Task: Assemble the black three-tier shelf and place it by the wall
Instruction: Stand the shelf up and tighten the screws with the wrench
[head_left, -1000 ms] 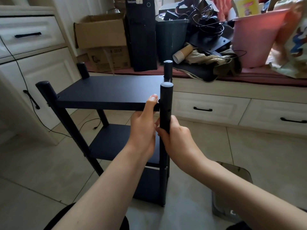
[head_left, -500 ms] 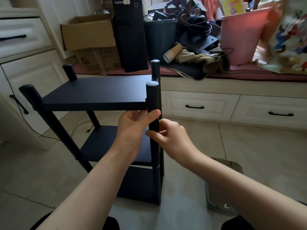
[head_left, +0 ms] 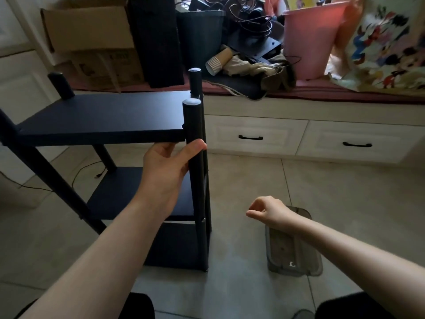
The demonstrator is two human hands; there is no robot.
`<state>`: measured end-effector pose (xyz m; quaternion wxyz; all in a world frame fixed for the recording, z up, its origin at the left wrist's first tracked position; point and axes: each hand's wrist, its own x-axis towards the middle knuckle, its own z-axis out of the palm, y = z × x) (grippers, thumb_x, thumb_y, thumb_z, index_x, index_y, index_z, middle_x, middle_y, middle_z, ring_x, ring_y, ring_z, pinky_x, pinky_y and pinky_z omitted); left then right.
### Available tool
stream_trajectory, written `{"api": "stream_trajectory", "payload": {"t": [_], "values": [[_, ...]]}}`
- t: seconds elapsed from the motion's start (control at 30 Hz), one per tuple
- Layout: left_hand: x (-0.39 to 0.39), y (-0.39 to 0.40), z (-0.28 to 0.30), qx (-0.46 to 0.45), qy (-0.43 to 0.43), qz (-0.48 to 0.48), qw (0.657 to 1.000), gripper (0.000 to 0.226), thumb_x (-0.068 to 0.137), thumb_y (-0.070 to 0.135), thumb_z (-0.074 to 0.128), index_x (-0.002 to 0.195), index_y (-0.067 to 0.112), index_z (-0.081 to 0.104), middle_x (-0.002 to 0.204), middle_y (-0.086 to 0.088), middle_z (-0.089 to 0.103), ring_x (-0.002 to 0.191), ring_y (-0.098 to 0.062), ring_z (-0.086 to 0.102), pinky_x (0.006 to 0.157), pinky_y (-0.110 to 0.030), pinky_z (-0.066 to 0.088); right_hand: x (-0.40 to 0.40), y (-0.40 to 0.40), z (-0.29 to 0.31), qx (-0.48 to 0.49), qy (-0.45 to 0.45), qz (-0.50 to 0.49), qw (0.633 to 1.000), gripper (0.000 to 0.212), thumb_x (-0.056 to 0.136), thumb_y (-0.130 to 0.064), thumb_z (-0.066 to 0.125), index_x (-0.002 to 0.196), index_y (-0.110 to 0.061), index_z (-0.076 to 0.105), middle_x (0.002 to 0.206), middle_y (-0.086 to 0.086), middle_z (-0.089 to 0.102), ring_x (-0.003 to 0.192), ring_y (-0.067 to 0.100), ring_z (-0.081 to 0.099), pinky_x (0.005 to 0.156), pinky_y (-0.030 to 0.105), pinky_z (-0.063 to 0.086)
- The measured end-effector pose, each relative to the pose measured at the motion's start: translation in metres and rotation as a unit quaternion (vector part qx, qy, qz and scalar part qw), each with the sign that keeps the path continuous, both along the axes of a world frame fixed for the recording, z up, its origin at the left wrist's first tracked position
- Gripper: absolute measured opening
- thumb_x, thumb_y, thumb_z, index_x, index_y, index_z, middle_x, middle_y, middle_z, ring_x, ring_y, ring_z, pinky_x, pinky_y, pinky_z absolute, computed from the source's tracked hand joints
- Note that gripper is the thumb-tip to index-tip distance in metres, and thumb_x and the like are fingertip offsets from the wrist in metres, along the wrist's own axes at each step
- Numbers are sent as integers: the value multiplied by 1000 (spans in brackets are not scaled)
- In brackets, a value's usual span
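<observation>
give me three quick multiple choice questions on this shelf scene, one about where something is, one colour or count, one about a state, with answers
1. Where do the paper cups lie?
A. on the top shelf board
B. on the window bench among the clutter
C. on the floor tiles

2. What colour is the bucket on the bench?
A. pink
B. green
C. white

3. What is the right hand doing?
A. gripping the front post
B. pulling a drawer handle
C. hanging free above the floor, touching nothing

Answers:
1. B, the stacked cups lie on their side beside crumpled cloth on the bench.
2. A, its wall is plainly pink.
3. C, only the left hand has a grip on the shelf's front post; the right is loosely curled, apart from it.
</observation>
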<state>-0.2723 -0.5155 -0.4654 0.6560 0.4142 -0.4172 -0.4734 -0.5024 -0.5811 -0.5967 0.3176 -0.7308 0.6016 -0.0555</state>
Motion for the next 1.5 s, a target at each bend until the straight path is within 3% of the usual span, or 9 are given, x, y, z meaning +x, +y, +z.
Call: {"api": "stream_trajectory", "payload": {"t": [0.13,0.27,0.37,0.43,0.7,0.97,1.1,1.3,1.5], "values": [[-2,1,1,-9,10,-16,1000,44,52,35,82,91,19,72,92,3,74,95,-18,71,78,-25,57,-23,-7,-53,69,70,-72,992,37,96,-37,61,108,-3,70,110,12,71,105,27,65,83,29,48],[1,1,0,-8,9,-24,1000,40,57,32,81,93,17,71,92,4,74,98,-18,71,82,-27,57,-25,5,-106,159,125,-92,975,35,99,-36,56,108,-2,52,92,9,60,96,25,60,62,27,42],[2,1,0,-9,5,-28,1000,41,56,32,80,93,16,71,93,3,74,98,-19,71,87,-30,57,-20,17,-133,182,107,-131,969,65,100,-31,55,145,4,25,135,19,53,122,32,54,88,32,48],[2,0,1,-7,13,-26,1000,41,55,31,81,92,16,71,93,2,74,97,-19,71,87,-32,57,-17,24,-143,156,92,-139,974,70,100,-25,54,149,3,13,138,23,50,121,35,55,92,38,48],[5,-1,1,-8,4,-32,999,41,56,32,81,93,16,72,93,3,75,99,-18,71,91,-33,58,3,47,-160,117,89,-87,985,73,93,-12,50,150,-1,6,122,21,60,104,35,61,78,36,47],[6,-1,-1,-6,-11,-40,999,36,66,27,78,99,16,69,95,5,75,104,-19,71,90,-32,56,32,69,-170,178,19,24,984,98,85,-22,67,153,-20,-4,121,12,61,100,26,63,86,37,55],[6,1,-1,-7,-16,-41,999,32,67,26,78,97,18,71,94,5,75,104,-19,71,88,-30,56,38,65,-179,197,-19,35,980,91,88,-26,69,152,-15,5,133,16,55,115,28,59,89,30,48],[6,3,1,-9,-20,-51,998,19,69,25,78,88,24,76,91,4,74,102,-19,71,88,-31,57,23,31,-191,160,55,-24,985,37,100,-26,53,131,-5,48,133,16,57,119,30,57,92,32,45],[5,2,4,4,-1,-58,998,14,77,38,70,82,26,76,89,3,73,95,-18,71,89,-35,55,14,5,-213,185,115,-84,972,37,102,-19,48,135,-1,43,136,16,55,121,28,57,89,29,46]]}}
